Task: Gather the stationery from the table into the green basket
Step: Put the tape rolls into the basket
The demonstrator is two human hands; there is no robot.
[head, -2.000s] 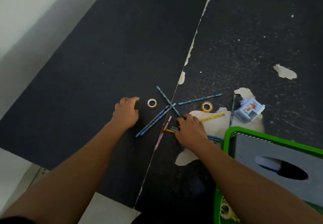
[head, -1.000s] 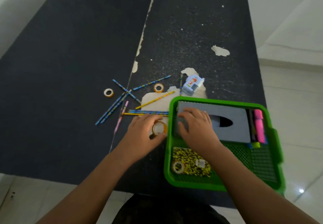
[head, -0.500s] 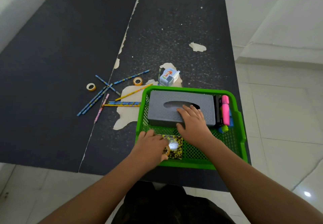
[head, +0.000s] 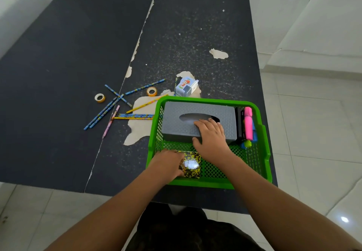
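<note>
Head view: step in hand looks like dropping off one item. The left hand point(head: 168, 162) is inside the near-left corner of the green basket point(head: 263, 143), fingers curled round a small tape roll point(head: 181, 167). Only an edge of the roll shows, right against a yellow-black pad point(head: 193, 165). The right hand point(head: 212, 139) lies flat on the grey box point(head: 176, 123) in the basket, fingers straight, thumb on its near edge, gripping nothing. My read is that it's steadying the load.

Not yet gathered, all on the table point(head: 58, 55) left of and beyond the basket:
- pencils point(head: 135, 116), scattered and crossing, some just beside the basket wall
- white tape ring point(head: 100, 97), well left
- orange tape ring point(head: 152, 91)
- little printed box point(head: 186, 87), just beyond the far rim

Next move, as I judge it: let go of the roll, then reach left for the pencils. They're thin and lie flat, so they need a fingertip pinch or raking into a bundle first.

Materials:
- Basket is rigid plastic mesh, rectangular with a raised rim.
- Grey box has a dimpled top with an oval slot.
- A pink highlighter point(head: 248, 123) stands wedged at its right end.
- Table is black and speckled; the coating has peeled in pale patches and there's a seam down the middle. Pencils could snag on those edges.
</note>
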